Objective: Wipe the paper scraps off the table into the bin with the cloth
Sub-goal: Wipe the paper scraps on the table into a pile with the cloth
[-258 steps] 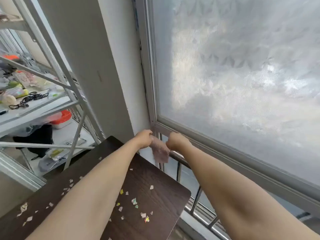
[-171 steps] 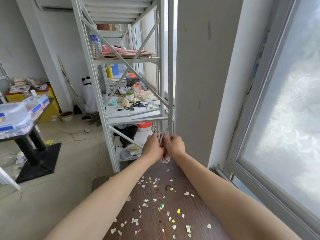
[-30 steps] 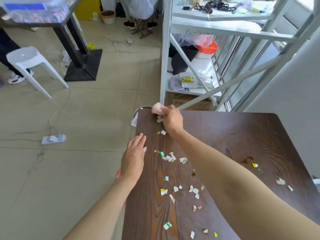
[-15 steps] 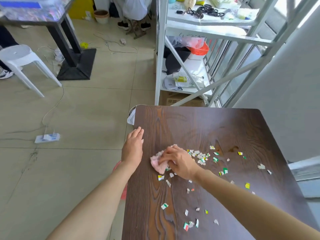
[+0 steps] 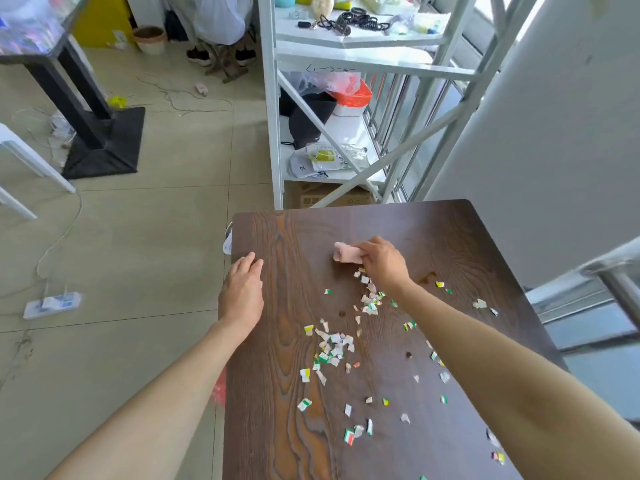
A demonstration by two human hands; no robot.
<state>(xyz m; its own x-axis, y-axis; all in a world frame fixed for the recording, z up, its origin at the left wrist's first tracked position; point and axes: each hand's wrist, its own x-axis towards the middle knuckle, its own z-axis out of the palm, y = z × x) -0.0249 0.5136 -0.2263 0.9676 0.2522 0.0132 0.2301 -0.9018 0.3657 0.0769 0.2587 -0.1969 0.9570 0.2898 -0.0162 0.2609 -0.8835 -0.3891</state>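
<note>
Torn paper scraps (image 5: 334, 348) lie behind your bunched pink cloth (image 5: 346, 253), gripped in right-hand fingers (image 5: 367, 249); left hand (image 5: 241, 294) flat; a forward stroke could miss them.

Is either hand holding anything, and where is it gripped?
The right hand grips the pink cloth by its right end. The left hand rests flat on the table, holding nothing.

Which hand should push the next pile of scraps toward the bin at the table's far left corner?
Right. The right hand already has the cloth in its grip, just beyond the scraps. The left hand lies flat and empty at the table edge.
</note>
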